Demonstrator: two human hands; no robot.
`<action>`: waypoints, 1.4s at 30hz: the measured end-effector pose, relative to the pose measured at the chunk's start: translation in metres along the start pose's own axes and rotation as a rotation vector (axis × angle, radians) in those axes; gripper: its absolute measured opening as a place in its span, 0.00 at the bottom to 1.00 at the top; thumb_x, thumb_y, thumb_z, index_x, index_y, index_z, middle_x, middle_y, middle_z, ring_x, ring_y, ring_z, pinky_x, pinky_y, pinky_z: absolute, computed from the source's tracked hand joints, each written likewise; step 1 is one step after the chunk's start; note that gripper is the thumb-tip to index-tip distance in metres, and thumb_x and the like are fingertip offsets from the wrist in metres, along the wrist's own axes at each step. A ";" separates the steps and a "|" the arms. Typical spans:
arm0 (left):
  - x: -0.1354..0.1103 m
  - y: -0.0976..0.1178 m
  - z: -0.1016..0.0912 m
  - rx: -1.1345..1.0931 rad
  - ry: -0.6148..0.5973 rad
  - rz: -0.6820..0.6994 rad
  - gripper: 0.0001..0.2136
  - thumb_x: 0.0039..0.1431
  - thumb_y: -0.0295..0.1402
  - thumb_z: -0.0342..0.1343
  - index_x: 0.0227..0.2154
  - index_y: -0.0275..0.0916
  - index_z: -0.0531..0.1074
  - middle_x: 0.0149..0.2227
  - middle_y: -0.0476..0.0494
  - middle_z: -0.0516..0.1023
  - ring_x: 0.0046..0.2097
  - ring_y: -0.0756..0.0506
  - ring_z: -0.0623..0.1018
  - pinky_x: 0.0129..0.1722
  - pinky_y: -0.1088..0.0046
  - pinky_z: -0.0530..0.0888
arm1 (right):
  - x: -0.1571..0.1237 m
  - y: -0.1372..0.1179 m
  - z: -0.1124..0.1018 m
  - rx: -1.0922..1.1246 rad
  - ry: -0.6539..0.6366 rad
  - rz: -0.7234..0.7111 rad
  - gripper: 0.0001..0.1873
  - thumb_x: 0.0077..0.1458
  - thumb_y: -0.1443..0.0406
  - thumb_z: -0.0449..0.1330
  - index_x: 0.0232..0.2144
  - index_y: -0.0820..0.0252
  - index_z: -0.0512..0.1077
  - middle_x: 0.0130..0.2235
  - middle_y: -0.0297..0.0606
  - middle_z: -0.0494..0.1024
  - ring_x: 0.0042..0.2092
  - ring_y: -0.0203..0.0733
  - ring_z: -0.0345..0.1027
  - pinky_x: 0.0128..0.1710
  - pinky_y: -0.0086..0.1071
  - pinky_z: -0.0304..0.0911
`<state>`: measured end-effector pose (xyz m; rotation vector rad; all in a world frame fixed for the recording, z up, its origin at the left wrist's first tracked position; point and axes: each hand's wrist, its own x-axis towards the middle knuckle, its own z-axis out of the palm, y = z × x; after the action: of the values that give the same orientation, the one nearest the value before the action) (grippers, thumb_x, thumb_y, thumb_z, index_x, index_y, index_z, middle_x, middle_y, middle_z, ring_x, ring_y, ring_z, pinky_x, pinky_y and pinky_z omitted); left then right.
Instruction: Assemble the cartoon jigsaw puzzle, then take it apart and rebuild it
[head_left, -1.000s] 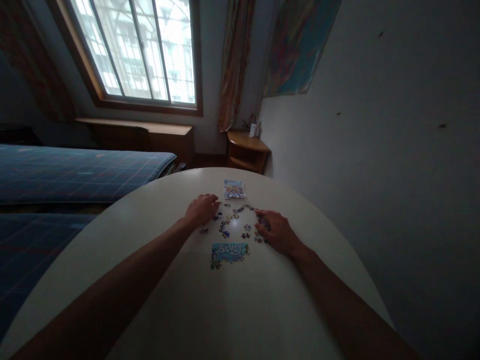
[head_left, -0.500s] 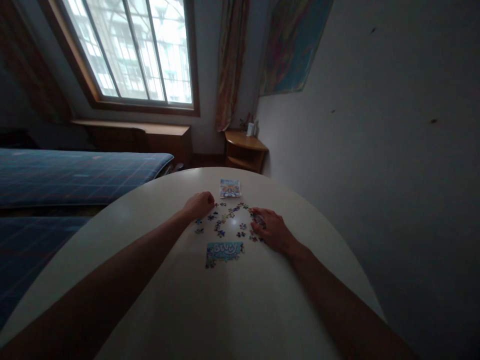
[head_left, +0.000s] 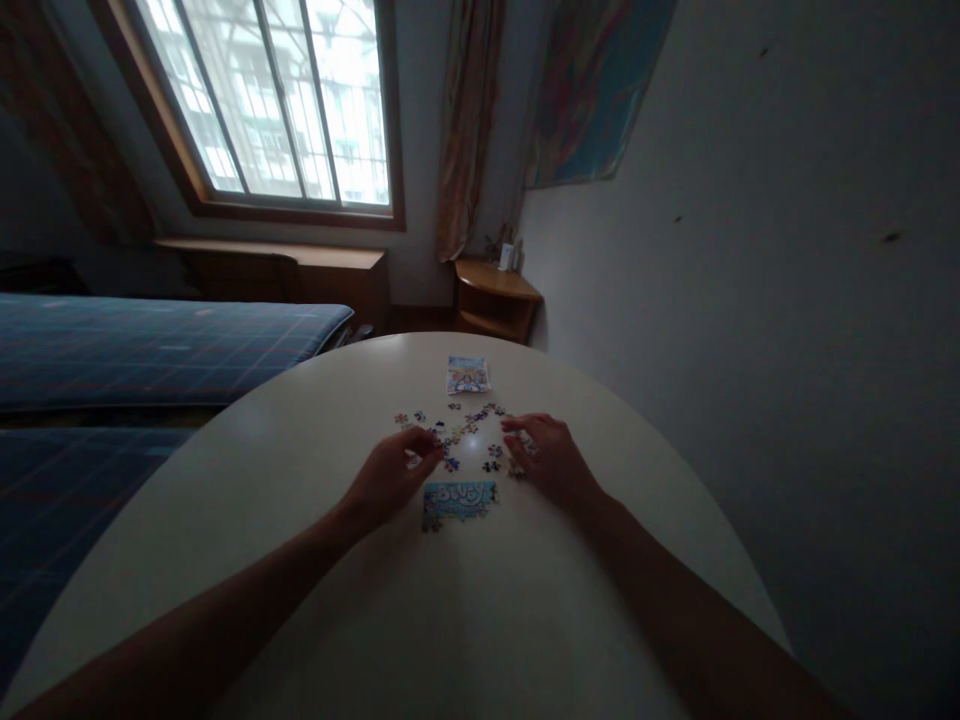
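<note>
Loose jigsaw pieces (head_left: 472, 424) lie scattered on the round white table between my hands. My left hand (head_left: 391, 470) is at the left side of them, thumb and forefinger brought together on a small puzzle piece (head_left: 438, 441), mostly hidden by the fingertips. At the right side, my right hand (head_left: 553, 458) rests low over several pieces with its fingers apart and bent; part of what lies beneath is covered. Nearer to me is a joined blue puzzle section (head_left: 460, 499) with "Bluey" lettering and a jagged lower edge.
A small picture packet or card (head_left: 468, 375) lies beyond the pieces. The white table (head_left: 480, 620) has a curved rim. To the left are mattresses with a blue plaid cover (head_left: 172, 345); a wooden corner shelf (head_left: 499, 280) stands behind, and a wall is on the right.
My left hand has come nearer and to the right, from the far left pieces to the middle-left ones, uncovering some. My right hand stays over its pieces, its fingers shifting slightly. The view has shifted slightly.
</note>
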<state>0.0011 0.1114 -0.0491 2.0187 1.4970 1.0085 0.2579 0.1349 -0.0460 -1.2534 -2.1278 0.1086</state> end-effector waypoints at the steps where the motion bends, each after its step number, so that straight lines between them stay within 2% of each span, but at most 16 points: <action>1: -0.009 0.003 0.000 -0.084 0.012 0.007 0.08 0.59 0.38 0.57 0.34 0.40 0.75 0.33 0.46 0.81 0.35 0.46 0.79 0.38 0.70 0.74 | -0.002 -0.008 0.000 0.005 0.008 -0.018 0.12 0.62 0.62 0.56 0.45 0.56 0.76 0.44 0.41 0.82 0.48 0.47 0.73 0.54 0.44 0.59; 4: -0.027 0.010 -0.002 -0.261 0.010 -0.016 0.09 0.57 0.40 0.59 0.34 0.40 0.75 0.32 0.47 0.81 0.33 0.46 0.79 0.35 0.70 0.73 | -0.010 -0.036 0.000 0.054 -0.002 -0.064 0.08 0.62 0.63 0.58 0.41 0.54 0.77 0.35 0.37 0.83 0.39 0.42 0.75 0.48 0.40 0.62; 6: -0.034 0.016 -0.004 -0.341 -0.015 -0.061 0.10 0.56 0.42 0.60 0.32 0.39 0.75 0.33 0.46 0.82 0.34 0.45 0.79 0.33 0.71 0.72 | -0.017 -0.053 0.000 0.126 -0.019 -0.096 0.07 0.61 0.62 0.60 0.41 0.53 0.76 0.33 0.35 0.82 0.38 0.41 0.75 0.48 0.39 0.62; 10: -0.042 0.027 -0.006 -0.424 -0.059 -0.098 0.13 0.56 0.44 0.60 0.30 0.39 0.75 0.31 0.45 0.82 0.32 0.46 0.78 0.30 0.72 0.71 | -0.028 -0.076 0.004 0.274 -0.036 -0.144 0.13 0.58 0.60 0.63 0.46 0.54 0.74 0.38 0.36 0.82 0.40 0.40 0.76 0.46 0.38 0.64; 12: -0.045 0.029 -0.005 -0.418 -0.090 -0.096 0.13 0.57 0.45 0.59 0.29 0.39 0.76 0.29 0.45 0.81 0.30 0.47 0.77 0.28 0.73 0.70 | -0.029 -0.080 0.005 0.322 -0.020 -0.147 0.11 0.59 0.60 0.63 0.44 0.55 0.74 0.37 0.36 0.82 0.38 0.40 0.76 0.45 0.37 0.66; 15: -0.048 0.027 -0.004 -0.346 -0.109 -0.041 0.10 0.59 0.42 0.58 0.30 0.40 0.76 0.28 0.47 0.80 0.29 0.47 0.77 0.29 0.72 0.71 | -0.028 -0.078 0.004 0.357 -0.040 -0.103 0.07 0.60 0.61 0.62 0.41 0.53 0.77 0.36 0.35 0.82 0.38 0.40 0.76 0.44 0.37 0.67; 19: -0.046 0.016 -0.011 -0.101 -0.095 0.140 0.05 0.60 0.33 0.56 0.37 0.43 0.76 0.37 0.46 0.81 0.39 0.44 0.78 0.43 0.65 0.75 | -0.026 -0.068 -0.002 0.318 -0.177 -0.046 0.07 0.58 0.63 0.64 0.40 0.52 0.78 0.36 0.34 0.83 0.37 0.39 0.76 0.42 0.35 0.67; 22: -0.043 0.006 -0.018 -0.006 -0.177 0.322 0.07 0.61 0.30 0.56 0.42 0.42 0.74 0.45 0.43 0.79 0.48 0.43 0.77 0.49 0.63 0.74 | -0.028 -0.064 -0.005 0.282 -0.310 -0.066 0.04 0.56 0.65 0.65 0.36 0.53 0.78 0.32 0.32 0.82 0.34 0.37 0.75 0.40 0.33 0.65; 26: -0.042 0.000 -0.018 0.045 -0.295 0.497 0.10 0.62 0.27 0.55 0.45 0.42 0.73 0.49 0.43 0.77 0.50 0.45 0.76 0.52 0.63 0.74 | -0.031 -0.064 -0.006 0.207 -0.399 -0.112 0.01 0.53 0.65 0.67 0.31 0.53 0.78 0.30 0.29 0.81 0.32 0.36 0.74 0.40 0.32 0.63; 30: -0.044 0.001 -0.016 0.111 -0.358 0.569 0.12 0.62 0.27 0.55 0.47 0.42 0.72 0.49 0.43 0.77 0.51 0.44 0.75 0.54 0.60 0.72 | -0.032 -0.065 -0.005 0.098 -0.406 -0.130 0.01 0.54 0.63 0.66 0.32 0.52 0.79 0.31 0.31 0.80 0.34 0.38 0.73 0.39 0.32 0.61; 35: -0.044 0.001 -0.016 0.161 -0.369 0.614 0.16 0.63 0.26 0.54 0.53 0.46 0.70 0.51 0.44 0.76 0.52 0.44 0.74 0.55 0.60 0.71 | -0.031 -0.064 -0.004 0.058 -0.411 -0.137 0.05 0.55 0.61 0.66 0.37 0.52 0.78 0.33 0.32 0.79 0.35 0.38 0.72 0.40 0.33 0.60; 42: -0.046 0.000 -0.020 0.242 -0.412 0.667 0.20 0.62 0.27 0.56 0.55 0.50 0.69 0.54 0.45 0.74 0.55 0.42 0.72 0.56 0.59 0.70 | -0.029 -0.064 -0.012 0.046 -0.477 -0.144 0.05 0.53 0.62 0.67 0.34 0.52 0.78 0.33 0.32 0.79 0.35 0.38 0.72 0.40 0.34 0.57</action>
<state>-0.0207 0.0668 -0.0500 2.7782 0.7633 0.5729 0.2255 0.0743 -0.0265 -1.1234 -2.5950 0.4290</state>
